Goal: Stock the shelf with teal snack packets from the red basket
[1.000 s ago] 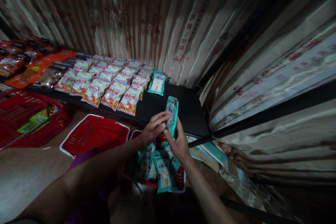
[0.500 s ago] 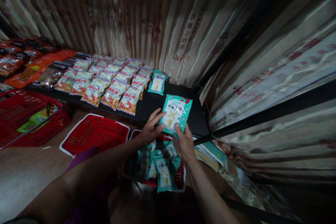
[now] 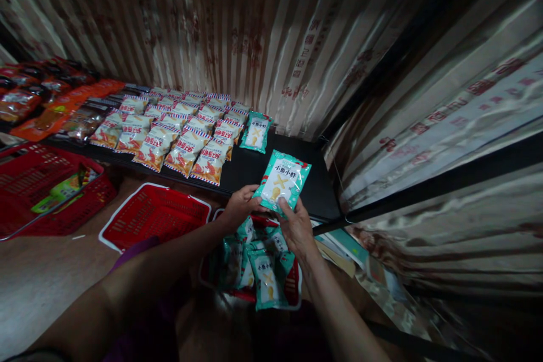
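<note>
A teal and white snack bag with yellow pieces pictured on it is held up over the right end of the black shelf. My right hand grips its lower edge, thumb flat on the front. My left hand is closed at the lower left corner, its fingers partly hidden there. Below both hands sits a red basket with a white rim, holding several matching teal bags. One more teal bag stands at the back of the shelf, beside rows of orange and white snack bags.
On the shelf, orange and dark packets fill the far left. A red basket rests on the floor, and another with a green packet is further left. Pleated curtains hang behind; a dark bar runs along the right.
The left hand's fingers have gone from spread on the bag's left side to closed at its lower left corner. The bag has tilted slightly clockwise.
</note>
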A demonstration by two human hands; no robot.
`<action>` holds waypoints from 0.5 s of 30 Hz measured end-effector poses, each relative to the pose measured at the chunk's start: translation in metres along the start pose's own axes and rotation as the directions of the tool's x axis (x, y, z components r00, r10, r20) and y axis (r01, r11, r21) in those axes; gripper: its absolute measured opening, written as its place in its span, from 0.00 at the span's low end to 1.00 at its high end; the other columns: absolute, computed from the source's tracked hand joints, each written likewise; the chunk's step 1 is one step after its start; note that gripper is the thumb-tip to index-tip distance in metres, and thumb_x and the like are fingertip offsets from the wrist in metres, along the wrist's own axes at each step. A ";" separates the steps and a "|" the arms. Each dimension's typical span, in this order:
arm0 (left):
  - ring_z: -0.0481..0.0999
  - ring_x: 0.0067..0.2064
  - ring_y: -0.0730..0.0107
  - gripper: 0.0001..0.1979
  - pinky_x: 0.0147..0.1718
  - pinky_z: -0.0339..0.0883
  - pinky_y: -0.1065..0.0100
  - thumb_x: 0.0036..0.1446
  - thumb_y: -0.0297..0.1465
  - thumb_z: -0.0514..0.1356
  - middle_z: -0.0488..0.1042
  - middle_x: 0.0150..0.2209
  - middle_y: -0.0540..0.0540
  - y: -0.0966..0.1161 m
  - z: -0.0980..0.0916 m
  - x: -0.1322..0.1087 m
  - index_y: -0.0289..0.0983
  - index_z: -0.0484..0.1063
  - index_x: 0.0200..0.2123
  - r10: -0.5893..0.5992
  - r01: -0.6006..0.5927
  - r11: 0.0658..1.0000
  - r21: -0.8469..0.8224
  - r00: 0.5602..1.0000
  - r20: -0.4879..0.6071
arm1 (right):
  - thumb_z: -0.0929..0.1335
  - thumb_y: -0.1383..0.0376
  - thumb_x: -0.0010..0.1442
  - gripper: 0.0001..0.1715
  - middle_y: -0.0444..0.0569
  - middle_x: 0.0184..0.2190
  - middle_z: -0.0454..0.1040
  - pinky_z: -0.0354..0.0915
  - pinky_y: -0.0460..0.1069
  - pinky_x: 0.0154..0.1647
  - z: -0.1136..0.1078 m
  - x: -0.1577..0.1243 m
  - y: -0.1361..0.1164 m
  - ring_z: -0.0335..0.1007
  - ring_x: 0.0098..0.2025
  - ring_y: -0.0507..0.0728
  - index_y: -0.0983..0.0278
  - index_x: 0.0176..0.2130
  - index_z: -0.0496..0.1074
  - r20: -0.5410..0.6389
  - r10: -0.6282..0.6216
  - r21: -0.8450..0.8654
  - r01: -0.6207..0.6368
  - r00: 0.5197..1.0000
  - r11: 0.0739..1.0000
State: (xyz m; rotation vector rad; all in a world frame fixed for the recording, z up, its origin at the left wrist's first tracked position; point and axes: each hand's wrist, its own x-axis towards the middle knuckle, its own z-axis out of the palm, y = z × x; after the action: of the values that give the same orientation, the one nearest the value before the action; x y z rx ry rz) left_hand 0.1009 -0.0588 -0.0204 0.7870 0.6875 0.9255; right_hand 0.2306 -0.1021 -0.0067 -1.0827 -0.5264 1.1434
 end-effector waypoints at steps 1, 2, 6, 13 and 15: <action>0.77 0.31 0.71 0.30 0.35 0.72 0.68 0.37 0.37 0.70 0.77 0.36 0.44 0.001 0.000 -0.001 0.31 0.66 0.44 0.002 -0.002 1.000 -0.011 1.000 -0.010 | 0.77 0.61 0.40 0.28 0.46 0.42 0.78 0.65 0.56 0.51 0.000 0.000 0.001 0.74 0.43 0.57 0.59 0.43 0.70 0.011 0.004 -0.020 -0.003 1.000 1.000; 0.77 0.31 0.71 0.30 0.35 0.72 0.68 0.37 0.37 0.70 0.77 0.36 0.44 0.003 0.000 -0.001 0.31 0.67 0.44 0.002 -0.002 1.000 -0.015 1.000 -0.019 | 0.77 0.62 0.40 0.29 0.46 0.42 0.78 0.65 0.56 0.52 -0.001 0.000 0.001 0.73 0.43 0.57 0.58 0.43 0.70 0.024 0.004 -0.038 -0.003 1.000 0.999; 0.76 0.29 0.72 0.30 0.33 0.71 0.68 0.38 0.38 0.70 0.78 0.35 0.44 0.005 -0.002 -0.002 0.31 0.68 0.44 -0.002 0.002 1.000 0.007 0.999 -0.038 | 0.76 0.63 0.40 0.31 0.46 0.43 0.77 0.64 0.57 0.52 -0.002 0.001 0.004 0.73 0.45 0.58 0.58 0.45 0.68 0.079 -0.015 -0.080 0.021 0.997 0.997; 0.75 0.26 0.74 0.27 0.29 0.69 0.72 0.38 0.38 0.69 0.78 0.31 0.47 0.001 -0.006 0.000 0.32 0.68 0.42 0.014 -0.014 1.000 0.008 0.998 -0.054 | 0.75 0.64 0.42 0.31 0.46 0.44 0.77 0.65 0.56 0.51 -0.003 0.003 0.008 0.73 0.44 0.57 0.58 0.47 0.67 0.139 -0.017 -0.088 0.029 0.990 0.996; 0.75 0.24 0.75 0.26 0.27 0.69 0.72 0.39 0.37 0.68 0.77 0.31 0.48 0.000 -0.007 0.001 0.32 0.68 0.42 0.025 -0.025 1.000 0.001 0.997 -0.069 | 0.75 0.64 0.42 0.31 0.46 0.44 0.77 0.66 0.54 0.50 -0.002 0.003 0.009 0.73 0.44 0.56 0.58 0.47 0.68 0.134 -0.009 -0.082 0.020 0.991 0.996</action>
State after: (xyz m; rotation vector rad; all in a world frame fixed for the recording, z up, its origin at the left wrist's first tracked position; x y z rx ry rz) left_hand 0.0957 -0.0556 -0.0239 0.7680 0.7390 0.9791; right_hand 0.2296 -0.0997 -0.0159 -1.0766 -0.6916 1.1952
